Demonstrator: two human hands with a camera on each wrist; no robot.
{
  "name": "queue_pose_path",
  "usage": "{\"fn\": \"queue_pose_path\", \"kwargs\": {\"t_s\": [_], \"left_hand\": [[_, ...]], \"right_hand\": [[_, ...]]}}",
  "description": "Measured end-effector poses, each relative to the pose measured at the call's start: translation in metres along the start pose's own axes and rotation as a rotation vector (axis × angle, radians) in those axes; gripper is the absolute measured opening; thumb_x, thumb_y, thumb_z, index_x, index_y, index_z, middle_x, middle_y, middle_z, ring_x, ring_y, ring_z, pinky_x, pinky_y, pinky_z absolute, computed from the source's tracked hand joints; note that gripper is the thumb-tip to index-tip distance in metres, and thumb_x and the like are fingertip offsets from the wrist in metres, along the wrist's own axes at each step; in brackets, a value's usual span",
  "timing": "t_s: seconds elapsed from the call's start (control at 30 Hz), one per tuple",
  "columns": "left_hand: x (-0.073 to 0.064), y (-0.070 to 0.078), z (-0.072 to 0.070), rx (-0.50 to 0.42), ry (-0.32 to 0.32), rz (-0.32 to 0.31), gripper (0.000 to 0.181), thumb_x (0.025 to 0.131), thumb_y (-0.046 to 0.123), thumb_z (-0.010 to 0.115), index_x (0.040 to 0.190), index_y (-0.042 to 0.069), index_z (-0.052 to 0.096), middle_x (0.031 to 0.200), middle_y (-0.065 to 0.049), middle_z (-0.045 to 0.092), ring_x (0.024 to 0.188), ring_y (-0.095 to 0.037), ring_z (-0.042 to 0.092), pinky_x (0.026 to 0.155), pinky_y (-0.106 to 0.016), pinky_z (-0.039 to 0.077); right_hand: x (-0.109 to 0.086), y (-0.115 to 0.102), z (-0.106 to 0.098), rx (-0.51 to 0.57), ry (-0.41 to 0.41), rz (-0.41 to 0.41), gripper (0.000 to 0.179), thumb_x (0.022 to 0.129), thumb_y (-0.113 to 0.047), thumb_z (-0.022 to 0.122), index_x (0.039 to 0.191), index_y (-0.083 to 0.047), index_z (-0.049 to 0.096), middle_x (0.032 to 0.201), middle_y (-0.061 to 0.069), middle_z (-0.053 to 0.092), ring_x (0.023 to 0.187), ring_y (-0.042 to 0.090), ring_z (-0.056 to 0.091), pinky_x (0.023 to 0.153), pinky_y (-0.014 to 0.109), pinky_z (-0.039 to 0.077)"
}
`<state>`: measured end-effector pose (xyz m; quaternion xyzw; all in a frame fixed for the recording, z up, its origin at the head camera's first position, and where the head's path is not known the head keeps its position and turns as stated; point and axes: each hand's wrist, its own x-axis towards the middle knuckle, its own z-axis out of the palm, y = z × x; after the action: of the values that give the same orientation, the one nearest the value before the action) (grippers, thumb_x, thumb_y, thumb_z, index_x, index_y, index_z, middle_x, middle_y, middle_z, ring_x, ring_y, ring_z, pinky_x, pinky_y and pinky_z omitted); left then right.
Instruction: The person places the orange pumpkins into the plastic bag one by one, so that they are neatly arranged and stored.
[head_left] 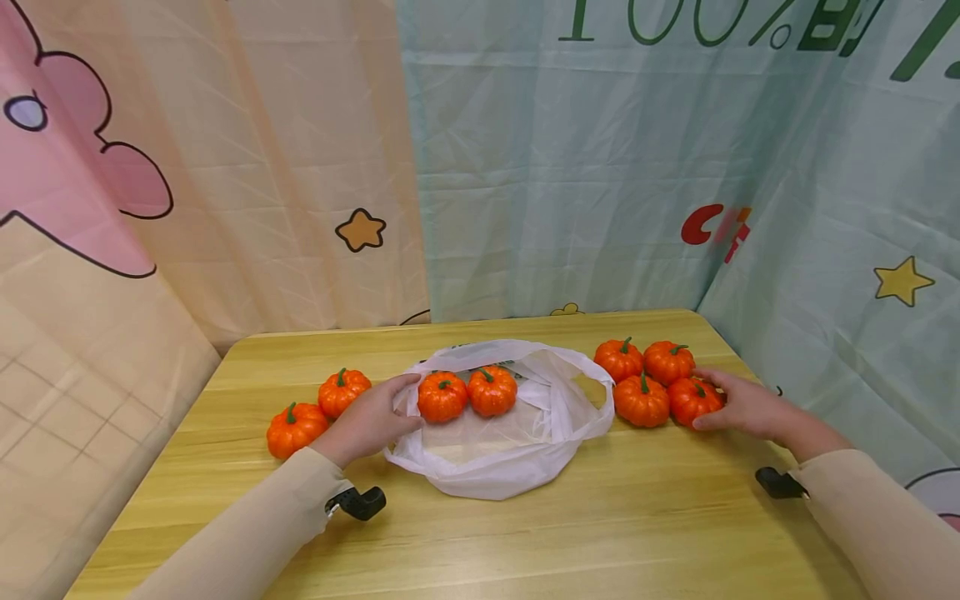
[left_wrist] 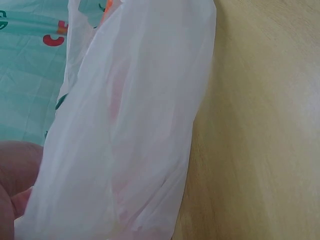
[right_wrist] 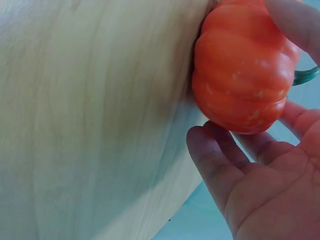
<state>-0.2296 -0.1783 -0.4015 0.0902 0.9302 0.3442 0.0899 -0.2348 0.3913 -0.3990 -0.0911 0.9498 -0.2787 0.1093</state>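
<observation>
A white plastic bag [head_left: 498, 479] lies with its mouth open on the table, two small orange pumpkins [head_left: 492, 392] inside it. At its left rim, my left hand [head_left: 375, 421] holds the edge with fingers and thumb. The bag's side [left_wrist: 135, 110] fills much of the left wrist view and hides part of that hand. Over at the right, my right hand [head_left: 746, 404] grips the nearest-right pumpkin [head_left: 693, 402] of a cluster. In the right wrist view, thumb and fingers lie around this pumpkin [right_wrist: 245, 70], its green stem pointing right.
Three more pumpkins [head_left: 642, 403] sit close together between the bag and my right hand. Two others [head_left: 296, 429] stand left of my left hand. Fabric curtains [head_left: 562, 183] enclose the wooden table [head_left: 570, 550] at the back and sides.
</observation>
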Motion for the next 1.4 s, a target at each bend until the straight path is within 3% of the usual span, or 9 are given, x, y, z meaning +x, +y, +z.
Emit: {"fn": "queue_pose_path", "kwargs": {"t_s": [0.17,0.57,0.73,1.03,1.23,1.4], "left_hand": [[0.000,0.001,0.000,-0.002,0.004,0.000,0.073,0.092,0.023,0.080,0.158,0.017,0.049,0.156,-0.017,0.054,0.089,-0.024,0.058,0.061,-0.031,0.048],[0.000,0.001,0.001,0.003,-0.001,-0.011,0.074,0.093,0.024,0.080,0.159,0.019,0.048,0.151,-0.017,0.058,0.061,-0.018,0.047,0.053,-0.027,0.042],[0.000,0.001,0.001,0.007,-0.001,-0.018,0.074,0.093,0.025,0.080,0.159,0.019,0.048,0.150,-0.018,0.058,0.056,-0.017,0.044,0.052,-0.025,0.042],[0.002,-0.001,0.003,0.011,0.004,-0.021,0.073,0.092,0.024,0.081,0.158,0.020,0.049,0.158,-0.018,0.052,0.089,-0.024,0.060,0.061,-0.029,0.052],[0.002,-0.001,0.003,0.008,0.001,-0.017,0.073,0.092,0.024,0.080,0.158,0.020,0.049,0.156,-0.018,0.053,0.077,-0.022,0.057,0.058,-0.030,0.049],[0.003,0.000,0.003,0.017,0.004,-0.014,0.073,0.092,0.024,0.080,0.158,0.019,0.049,0.157,-0.018,0.053,0.082,-0.023,0.058,0.059,-0.031,0.049]], "right_hand": [[-0.001,0.004,0.001,0.009,-0.010,-0.001,0.095,0.086,-0.029,0.085,0.157,0.009,0.034,0.153,0.042,0.039,0.130,0.055,0.048,0.104,0.066,0.045],[0.001,0.012,0.001,0.065,-0.048,0.018,0.094,0.090,-0.030,0.083,0.160,0.005,0.030,0.155,0.041,0.035,0.133,0.056,0.045,0.107,0.068,0.042],[0.002,0.016,0.002,0.089,-0.064,0.025,0.095,0.091,-0.031,0.082,0.161,0.003,0.028,0.156,0.041,0.032,0.133,0.055,0.044,0.107,0.067,0.042],[0.004,0.023,0.001,0.092,-0.075,0.014,0.094,0.092,-0.029,0.081,0.162,0.003,0.026,0.156,0.039,0.034,0.131,0.051,0.046,0.103,0.051,0.046],[0.004,0.024,0.001,0.105,-0.073,0.010,0.092,0.092,-0.029,0.081,0.160,0.002,0.029,0.154,0.037,0.037,0.130,0.049,0.048,0.101,0.047,0.046],[0.005,0.024,0.002,0.121,-0.065,-0.003,0.090,0.091,-0.028,0.082,0.159,0.001,0.031,0.153,0.036,0.039,0.129,0.047,0.049,0.099,0.044,0.046]]}}
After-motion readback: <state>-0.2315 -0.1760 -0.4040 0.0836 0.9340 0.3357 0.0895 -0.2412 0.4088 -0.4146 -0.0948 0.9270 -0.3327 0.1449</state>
